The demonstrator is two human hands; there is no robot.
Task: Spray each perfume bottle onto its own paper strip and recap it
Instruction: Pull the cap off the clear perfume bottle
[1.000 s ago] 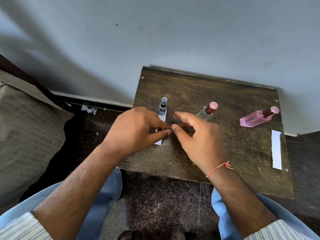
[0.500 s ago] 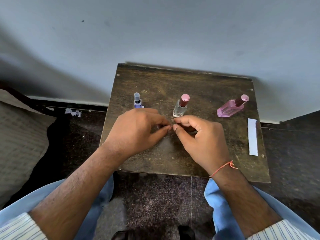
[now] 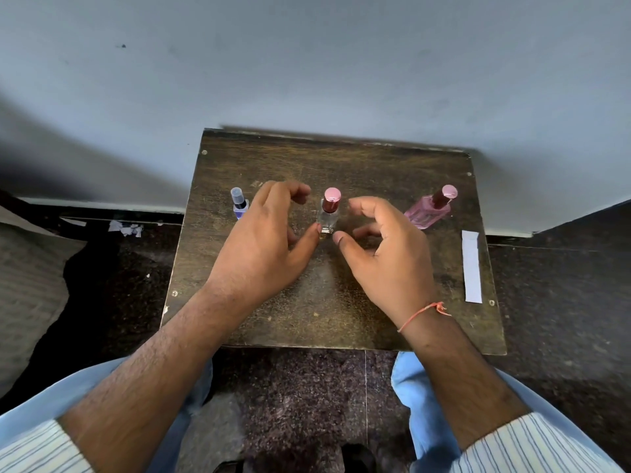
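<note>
Three capped perfume bottles stand in a row on a small dark wooden table (image 3: 341, 158). A small blue bottle (image 3: 239, 205) with a clear cap is at the left. In the middle stands a clear bottle (image 3: 328, 213) with a pink cap. A pink bottle (image 3: 429, 209) with a pink cap is at the right. My left hand (image 3: 269, 247) and my right hand (image 3: 386, 247) hover on either side of the clear bottle, fingers curled and apart, holding nothing. The left thumb tip is at the bottle's base. A white paper strip (image 3: 472, 267) lies at the table's right edge. Any other strips are hidden by my hands.
A pale wall (image 3: 307, 63) rises right behind the table. The floor is dark speckled stone (image 3: 300, 404). Torn paper scraps (image 3: 124, 228) lie on the floor at the left, next to a grey cushion (image 3: 30, 285). My knees in blue trousers are below the table.
Both hands were pinched together over the table in front of the bottles; now they have parted and opened, one on each side of the clear bottle. The camera view has shifted.
</note>
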